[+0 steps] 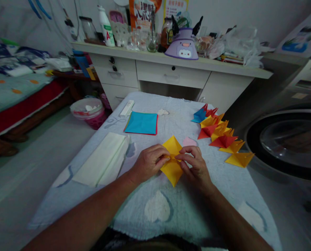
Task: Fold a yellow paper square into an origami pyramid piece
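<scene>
A yellow paper sheet [172,164], partly folded with pointed corners, lies on a pale blue cloth-covered table [197,198]. My left hand [148,163] pinches its left side with curled fingers. My right hand [194,165] pinches the middle crease from the right, fingertips meeting the left hand's. A row of several finished folded paper pieces [220,136] in blue, red, orange and yellow runs along the table's right side. A stack of square paper with a blue sheet on top [142,123] lies beyond the hands.
A folded white cloth [103,162] lies at the table's left. A white stick-shaped object [126,108] lies near the paper stack. A cluttered desk [171,71] stands behind, a bed [11,94] at left, a pink bin [89,112] on the floor, a washing machine [288,143] at right.
</scene>
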{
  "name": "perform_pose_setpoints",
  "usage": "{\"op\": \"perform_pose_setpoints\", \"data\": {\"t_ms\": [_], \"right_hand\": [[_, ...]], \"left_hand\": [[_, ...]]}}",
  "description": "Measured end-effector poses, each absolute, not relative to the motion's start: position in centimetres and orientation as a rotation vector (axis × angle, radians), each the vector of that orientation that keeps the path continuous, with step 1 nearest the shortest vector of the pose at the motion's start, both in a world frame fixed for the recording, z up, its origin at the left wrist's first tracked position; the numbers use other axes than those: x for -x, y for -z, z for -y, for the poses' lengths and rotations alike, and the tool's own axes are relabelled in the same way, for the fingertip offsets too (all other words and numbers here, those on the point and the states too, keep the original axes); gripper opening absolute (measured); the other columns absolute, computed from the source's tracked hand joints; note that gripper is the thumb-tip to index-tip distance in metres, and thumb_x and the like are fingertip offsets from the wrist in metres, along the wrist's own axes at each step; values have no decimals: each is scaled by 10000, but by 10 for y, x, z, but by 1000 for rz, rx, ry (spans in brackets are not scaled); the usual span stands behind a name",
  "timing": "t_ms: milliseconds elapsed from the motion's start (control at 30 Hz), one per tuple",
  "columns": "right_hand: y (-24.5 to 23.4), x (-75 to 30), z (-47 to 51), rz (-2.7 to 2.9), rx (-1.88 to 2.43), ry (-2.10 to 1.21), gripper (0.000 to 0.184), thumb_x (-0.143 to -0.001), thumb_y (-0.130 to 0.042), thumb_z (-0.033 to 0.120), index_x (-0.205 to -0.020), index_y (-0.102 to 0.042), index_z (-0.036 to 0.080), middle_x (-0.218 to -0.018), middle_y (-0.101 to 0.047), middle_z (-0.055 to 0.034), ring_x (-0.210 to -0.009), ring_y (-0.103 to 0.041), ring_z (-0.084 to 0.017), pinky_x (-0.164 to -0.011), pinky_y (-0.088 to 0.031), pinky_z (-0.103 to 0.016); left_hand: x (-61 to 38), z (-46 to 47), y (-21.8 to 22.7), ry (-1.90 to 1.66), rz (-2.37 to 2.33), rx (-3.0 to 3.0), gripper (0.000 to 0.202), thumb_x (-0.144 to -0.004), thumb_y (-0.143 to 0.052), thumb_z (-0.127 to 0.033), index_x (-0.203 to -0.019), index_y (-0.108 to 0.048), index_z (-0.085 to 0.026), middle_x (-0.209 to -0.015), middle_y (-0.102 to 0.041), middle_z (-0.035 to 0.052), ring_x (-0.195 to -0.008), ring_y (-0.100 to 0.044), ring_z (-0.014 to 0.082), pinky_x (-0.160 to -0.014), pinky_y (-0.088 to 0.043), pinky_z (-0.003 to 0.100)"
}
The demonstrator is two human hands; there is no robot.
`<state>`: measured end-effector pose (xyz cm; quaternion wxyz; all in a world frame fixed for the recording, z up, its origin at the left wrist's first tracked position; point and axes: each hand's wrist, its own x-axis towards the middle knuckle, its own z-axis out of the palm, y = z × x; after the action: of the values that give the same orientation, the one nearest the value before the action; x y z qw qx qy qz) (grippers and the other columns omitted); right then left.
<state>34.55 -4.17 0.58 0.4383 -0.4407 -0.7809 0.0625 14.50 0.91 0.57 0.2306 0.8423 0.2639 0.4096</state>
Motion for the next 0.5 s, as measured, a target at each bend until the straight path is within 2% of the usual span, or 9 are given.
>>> {"op": "perform_pose_setpoints", "data": {"t_ms": [200, 500], "right_hand": [[-4, -341, 42, 1928, 1080, -183, 154, -852, -601, 108, -923, -588, 244, -826, -649, -19, -856, -539, -208, -775, -428, -390], [-6, -340, 45, 1961, 1115, -253, 29, -872, -626, 238, -879, -642, 261, -873, -630, -33, -912, -533, -224, -824, -414, -414]], "left_hand": [[-149, -8, -4, -1133, -685, -2407, 78, -883, -591, -172, -869, -666, -158, -797, -682, 46, -774, -622, 153, -708, -489, 272], [-149, -6, -4, -1065, -649, -2410, 121, -839, -591, -118, -869, -688, -184, -820, -686, 44, -798, -619, 168, -736, -501, 306]]}}
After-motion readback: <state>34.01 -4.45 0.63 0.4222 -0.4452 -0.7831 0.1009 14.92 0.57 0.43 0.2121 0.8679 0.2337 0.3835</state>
